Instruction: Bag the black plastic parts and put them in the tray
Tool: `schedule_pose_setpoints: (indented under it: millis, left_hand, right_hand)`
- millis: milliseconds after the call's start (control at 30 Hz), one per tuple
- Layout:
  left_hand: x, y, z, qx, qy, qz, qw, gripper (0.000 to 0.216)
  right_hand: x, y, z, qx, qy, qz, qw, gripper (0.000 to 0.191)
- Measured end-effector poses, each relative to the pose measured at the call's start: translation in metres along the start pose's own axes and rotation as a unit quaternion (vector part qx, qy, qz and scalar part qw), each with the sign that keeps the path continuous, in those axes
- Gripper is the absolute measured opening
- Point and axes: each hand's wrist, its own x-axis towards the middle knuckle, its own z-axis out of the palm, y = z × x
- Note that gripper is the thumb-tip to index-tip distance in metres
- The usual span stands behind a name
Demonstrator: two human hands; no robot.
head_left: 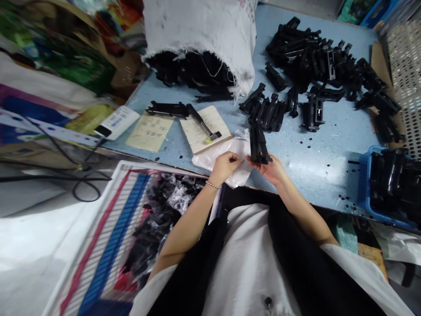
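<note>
My left hand (226, 168), with a beaded bracelet at its wrist, is closed in a pinch at the thin clear plastic bags (215, 154) lying by the table's front edge. Close beside it, my right hand (270, 170) grips the near end of some long black plastic parts (258, 142); whether there are two or more I cannot tell. Just beyond them lies a group of similar black parts (268, 113). Left of the bags, a small black-handled tool (204, 123) rests on a pale block (194, 131).
A white woven sack (200, 26) spills black parts at the back. A large heap of them (305, 52) covers the back right. A blue basket (363, 180) stands at right, and a crate (98, 245) with bagged parts below left. A yellow note (149, 131) lies at left.
</note>
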Motion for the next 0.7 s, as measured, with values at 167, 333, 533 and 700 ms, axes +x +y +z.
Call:
schedule_pose_setpoints:
  millis: [167,333,533,700]
  left_hand:
    - [-0.002,0.002,0.005,0.041,0.015,0.039,0.998,0.017]
    - [-0.016,0.012,-0.014,0.056,0.047,0.112,0.991,0.011]
    - [-0.022,0.017,-0.038,0.320,0.022,0.185,0.929,0.034]
    - [-0.013,0.006,-0.035,0.235,0.036,0.156,0.959,0.050]
  right_hand:
    - [0.006,0.006,0.005,-0.002,-0.016,0.007,1.000,0.018]
    - [0.016,0.019,0.002,-0.019,0.052,-0.013,0.998,0.013]
    - [0.012,0.016,0.004,-0.037,0.082,-0.035,0.995,0.009]
    - [-0.031,0.004,-0.016,0.029,0.015,0.136,0.990,0.009]
